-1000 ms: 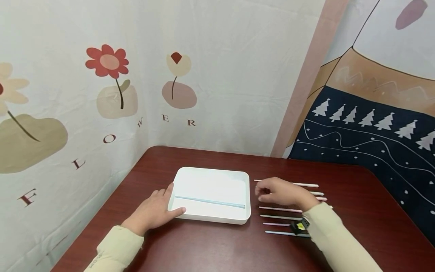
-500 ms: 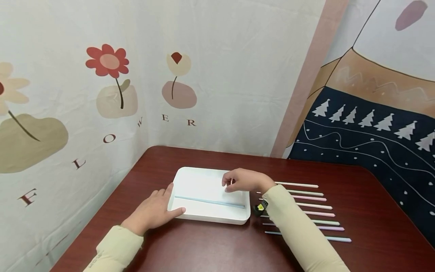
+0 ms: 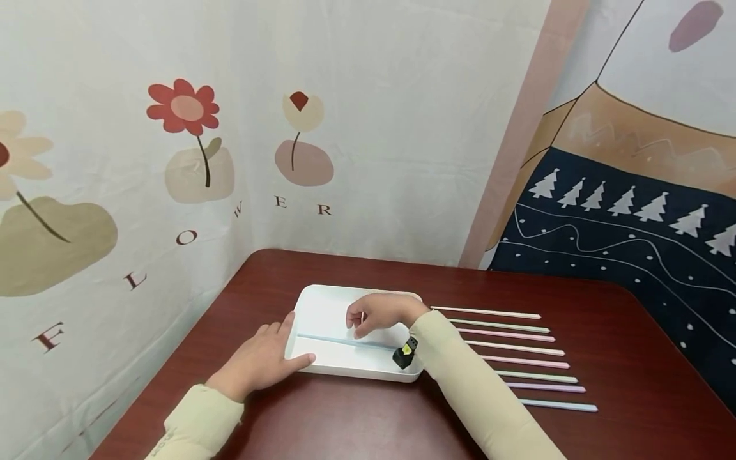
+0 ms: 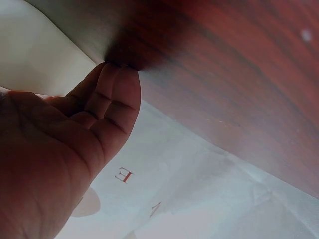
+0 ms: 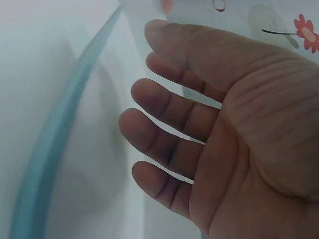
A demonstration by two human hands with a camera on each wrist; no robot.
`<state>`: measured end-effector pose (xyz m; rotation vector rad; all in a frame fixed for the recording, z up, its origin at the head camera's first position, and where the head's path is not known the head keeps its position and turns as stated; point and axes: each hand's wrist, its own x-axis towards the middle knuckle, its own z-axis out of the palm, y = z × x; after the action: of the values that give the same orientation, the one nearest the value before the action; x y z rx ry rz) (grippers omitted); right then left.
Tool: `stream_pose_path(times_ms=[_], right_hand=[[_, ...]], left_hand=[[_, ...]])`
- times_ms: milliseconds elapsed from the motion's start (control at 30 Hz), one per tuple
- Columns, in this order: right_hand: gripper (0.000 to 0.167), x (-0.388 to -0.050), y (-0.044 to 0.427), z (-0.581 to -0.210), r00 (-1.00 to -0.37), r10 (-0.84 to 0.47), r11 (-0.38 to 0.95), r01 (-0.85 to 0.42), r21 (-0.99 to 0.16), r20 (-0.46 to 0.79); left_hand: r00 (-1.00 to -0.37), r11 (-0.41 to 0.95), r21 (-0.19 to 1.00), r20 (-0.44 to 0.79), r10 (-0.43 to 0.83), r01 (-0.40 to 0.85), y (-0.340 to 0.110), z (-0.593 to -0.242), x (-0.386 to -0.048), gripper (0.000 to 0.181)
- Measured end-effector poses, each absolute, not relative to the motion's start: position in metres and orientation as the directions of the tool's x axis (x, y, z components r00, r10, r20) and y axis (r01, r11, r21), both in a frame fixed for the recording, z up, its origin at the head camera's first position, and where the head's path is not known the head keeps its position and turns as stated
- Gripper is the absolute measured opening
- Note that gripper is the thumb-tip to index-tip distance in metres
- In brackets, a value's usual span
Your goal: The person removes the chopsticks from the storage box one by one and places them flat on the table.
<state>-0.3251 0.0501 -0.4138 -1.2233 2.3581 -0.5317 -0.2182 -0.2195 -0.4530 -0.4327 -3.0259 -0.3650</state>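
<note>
A shallow white tray [image 3: 319, 310] stands on the table with a thin light-blue stick [image 3: 328, 340] lying lengthwise inside it. My left hand [image 3: 261, 359] rests at the tray's left side, its thumb over the front-left rim and its fingers along the side wall. In the left wrist view, the fingertips of the left hand [image 4: 65, 144] reach the wooden surface. Over the tray hovers my right hand [image 3: 379, 312], loosely curved. The right wrist view has the right hand [image 5: 239, 134] with nothing between its parted fingers, beside the blue stick [image 5: 56, 129].
Several thin sticks in pale colours lie in a row right of the tray, among them a purple stick [image 3: 552, 387] and a blue stick [image 3: 560, 405]; my right forearm covers their left ends. The dark red table [image 3: 368, 415] meets a printed curtain [image 3: 397, 160] behind.
My right hand has moved left from above the row of sticks to over the middle of the tray. The left hand stays at the tray's left side.
</note>
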Motion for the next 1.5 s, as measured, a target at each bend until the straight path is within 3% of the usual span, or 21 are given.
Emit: stream_pose_path(times_ms=[400,1500], right_hand=[[0.012,-0.323,0.03,-0.426,-0.492,-0.842,0.533,-0.689,-0.492,-0.223],[0.022,-0.322,0.028,-0.428,-0.58,-0.797,0.592,-0.693,-0.411,-0.17]], left_hand=[[-0.958,0.932,0.223,0.104,0.268,0.285,-0.219,-0.452,-0.216,0.11],[-0.957,0.931,0.224,0.108,0.271,0.289,-0.219,-0.451,-0.216,0.109]])
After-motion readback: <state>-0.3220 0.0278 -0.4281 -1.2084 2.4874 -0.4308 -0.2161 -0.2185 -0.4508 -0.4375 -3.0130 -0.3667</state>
